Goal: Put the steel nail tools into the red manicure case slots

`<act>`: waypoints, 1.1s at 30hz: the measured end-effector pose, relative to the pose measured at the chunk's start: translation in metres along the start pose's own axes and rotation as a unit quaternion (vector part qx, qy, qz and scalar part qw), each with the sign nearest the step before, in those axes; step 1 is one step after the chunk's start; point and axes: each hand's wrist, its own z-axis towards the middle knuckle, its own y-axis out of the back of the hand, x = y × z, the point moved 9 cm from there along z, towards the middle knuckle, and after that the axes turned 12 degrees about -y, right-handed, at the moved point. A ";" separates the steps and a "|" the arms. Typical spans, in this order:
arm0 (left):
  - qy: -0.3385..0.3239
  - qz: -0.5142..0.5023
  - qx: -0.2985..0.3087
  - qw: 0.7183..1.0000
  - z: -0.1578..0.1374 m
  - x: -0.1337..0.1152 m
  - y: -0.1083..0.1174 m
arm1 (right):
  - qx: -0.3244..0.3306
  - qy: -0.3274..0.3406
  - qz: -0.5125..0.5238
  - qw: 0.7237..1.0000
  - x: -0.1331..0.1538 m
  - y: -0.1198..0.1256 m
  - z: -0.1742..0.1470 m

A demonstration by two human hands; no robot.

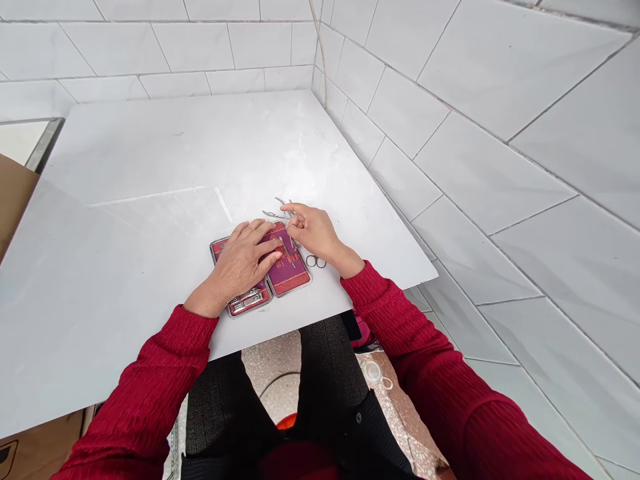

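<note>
An open manicure case (295, 283) with red and purple lining lies near the table's front edge. My left hand (243, 257) rests across its left half and hinge, fingers stretched out and thumb on the right half. Nail clippers (246, 301) show in the case below that palm. Over the right half's far edge, my right hand (315, 230) is closed in a pinch. A thin metal piece shows by its fingertips, but what it grips is mostly hidden. Metal nippers (271, 215) lie just beyond the case. The finger loops of small scissors (316, 261) show at its right side.
The white table (150, 153) reaches back to a tiled wall (195, 47), with another tiled wall (475, 153) along the right. A cable (320, 47) hangs in the corner. Cardboard (15, 200) stands at the left edge. My knees are under the table's front edge.
</note>
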 end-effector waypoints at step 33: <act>-0.003 -0.022 -0.011 1.000 -0.001 0.000 0.000 | 0.020 -0.017 0.043 0.999 -0.003 -0.008 -0.002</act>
